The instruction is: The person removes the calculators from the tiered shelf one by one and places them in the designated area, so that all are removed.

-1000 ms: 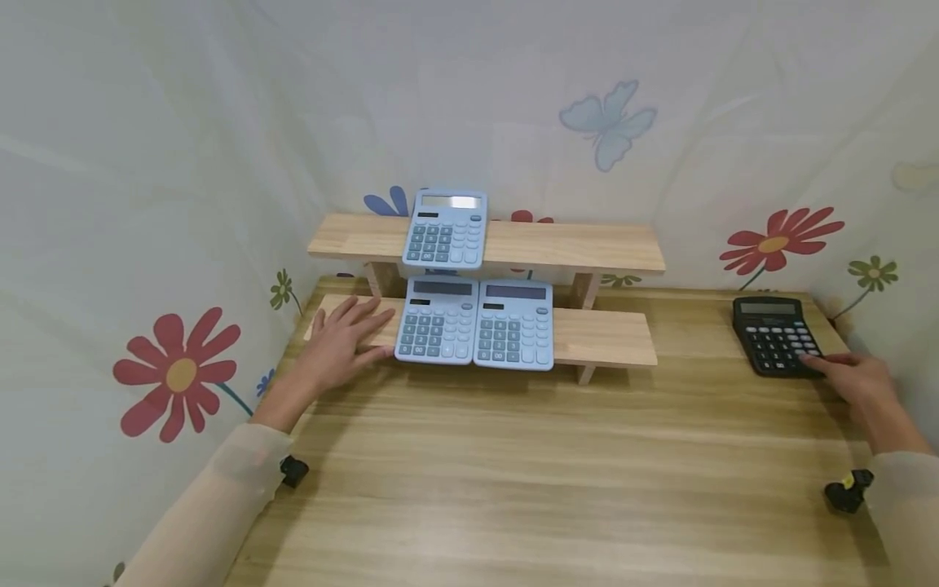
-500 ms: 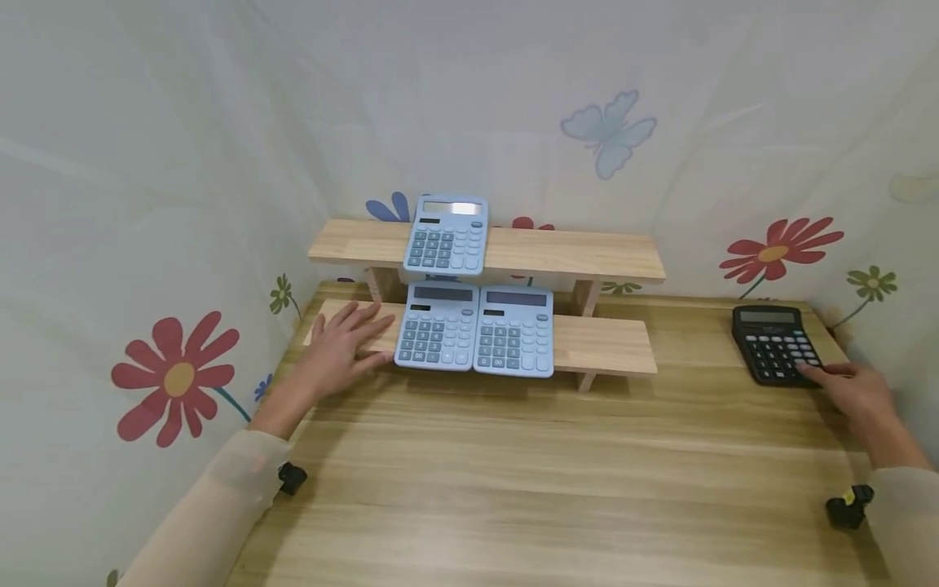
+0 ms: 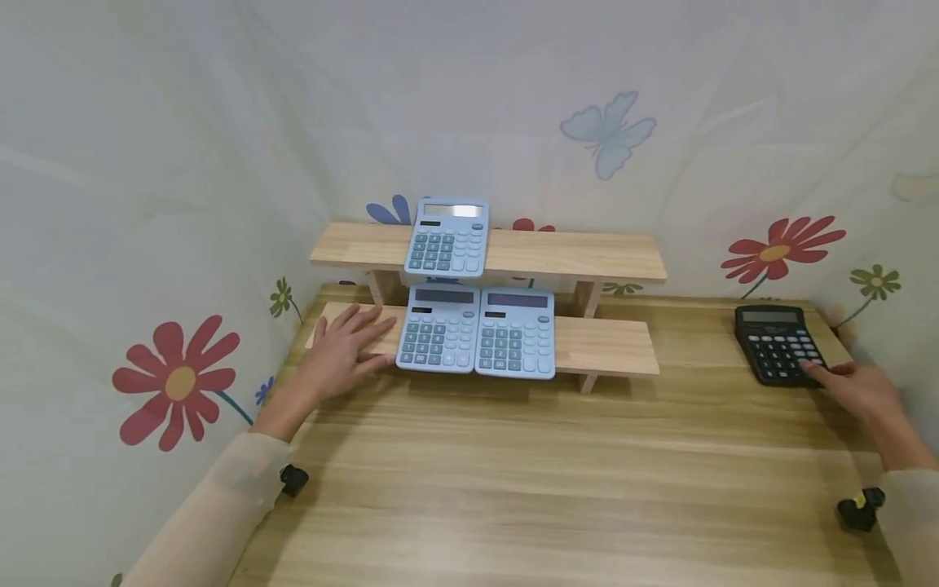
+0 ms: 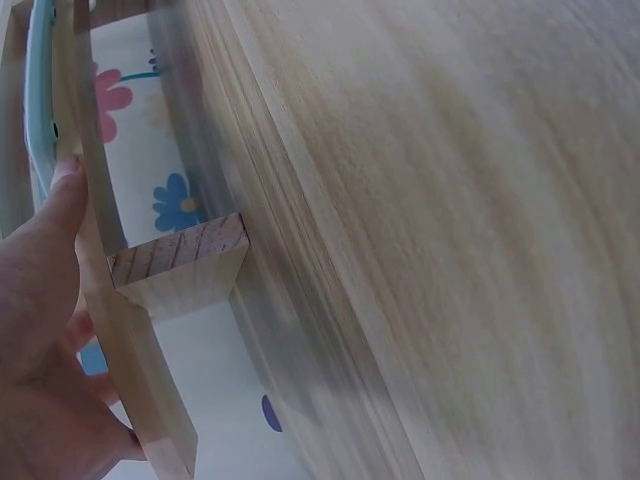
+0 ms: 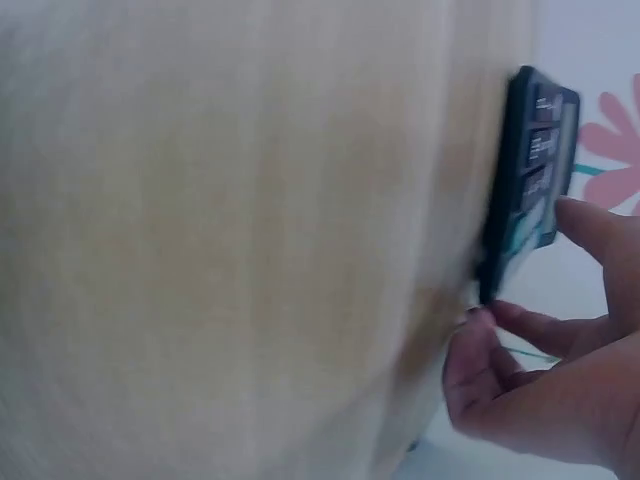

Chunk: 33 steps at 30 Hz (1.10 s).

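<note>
Right hand (image 3: 866,395) hides the black calculator's (image 3: 776,344) near right corner; its own fingertips are partly hidden from the head. Right wrist view, blurry, shows them pinching that edge. Calculator's at the tabletop's (image 3: 513,465) far right corner, long axis near-to-far, display far. Left hand (image 3: 337,350) spread on lower shelf's (image 3: 609,346) left end; only left wrist view shows the leg (image 4: 185,262) there.

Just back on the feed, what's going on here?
A person's right hand grips the near right corner of a black rectangular calculator at the wood-grain table. The left hand rests on the lower left end of a pale wooden two-tier stand. Three light-blue rectangular calculators sit there: one above, two side by side below.
</note>
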{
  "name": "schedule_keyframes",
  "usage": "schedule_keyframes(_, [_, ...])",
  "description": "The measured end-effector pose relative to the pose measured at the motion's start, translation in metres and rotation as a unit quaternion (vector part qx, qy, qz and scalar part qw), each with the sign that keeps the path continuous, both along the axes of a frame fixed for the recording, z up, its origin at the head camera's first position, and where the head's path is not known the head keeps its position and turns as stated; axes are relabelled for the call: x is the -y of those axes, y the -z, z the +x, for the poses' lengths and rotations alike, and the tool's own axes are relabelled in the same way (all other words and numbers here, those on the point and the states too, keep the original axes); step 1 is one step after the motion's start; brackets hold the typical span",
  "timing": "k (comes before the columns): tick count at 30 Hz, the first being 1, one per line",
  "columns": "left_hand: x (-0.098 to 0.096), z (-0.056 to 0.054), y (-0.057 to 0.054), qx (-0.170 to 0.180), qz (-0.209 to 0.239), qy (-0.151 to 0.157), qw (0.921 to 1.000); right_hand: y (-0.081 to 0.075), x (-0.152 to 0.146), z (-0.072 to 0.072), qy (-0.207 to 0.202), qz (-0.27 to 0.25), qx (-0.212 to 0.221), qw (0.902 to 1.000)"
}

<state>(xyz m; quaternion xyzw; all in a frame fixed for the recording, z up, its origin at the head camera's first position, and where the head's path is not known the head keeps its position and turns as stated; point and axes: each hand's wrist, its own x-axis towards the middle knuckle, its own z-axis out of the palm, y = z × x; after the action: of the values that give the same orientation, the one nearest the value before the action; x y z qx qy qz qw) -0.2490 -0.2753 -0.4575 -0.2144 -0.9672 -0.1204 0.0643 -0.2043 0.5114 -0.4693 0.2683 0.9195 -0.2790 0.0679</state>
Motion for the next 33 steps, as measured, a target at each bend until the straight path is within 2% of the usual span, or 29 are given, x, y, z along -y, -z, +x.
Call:
schedule_keyframes(2, [0.0,-0.001,0.001,0.006,-0.003,0.001,1.0,-0.005,0.004,0.003,-0.015,0.018,-0.011,0.9997])
schedule_keyframes(5, [-0.001,-0.003,0.002,0.011,-0.004,0.002,0.9999,-0.018,0.019,0.01,-0.03,0.029,-0.06,0.9973])
schedule_keyframes(9, [-0.002,-0.004,0.003,0.01,-0.004,-0.001,0.9999,-0.051,0.062,0.016,-0.065,0.019,-0.148,0.9867])
schedule_keyframes(14, [-0.003,-0.003,0.002,0.013,-0.004,-0.002,0.9999,-0.091,0.128,0.018,-0.122,-0.016,-0.246,0.9614])
schedule_keyframes(18, [-0.005,-0.002,0.003,0.015,0.0,0.001,0.9999,-0.11,0.176,0.023,-0.146,-0.044,-0.306,0.9399])
schedule_keyframes(24, [-0.008,-0.004,0.0,0.017,0.0,0.005,0.9998,-0.123,0.24,0.031,-0.207,-0.109,-0.338,0.9114])
schedule_keyframes(28, [-0.005,-0.004,-0.005,0.016,-0.005,-0.001,0.9999,-0.126,0.281,0.022,-0.273,-0.19,-0.336,0.881])
schedule_keyframes(31, [-0.002,-0.005,-0.005,0.018,-0.008,-0.005,0.9998,-0.12,0.308,0.011,-0.31,-0.259,-0.311,0.86])
schedule_keyframes(33, [-0.001,-0.005,-0.005,0.016,-0.01,-0.007,0.9998,-0.116,0.325,0.003,-0.327,-0.296,-0.288,0.85])
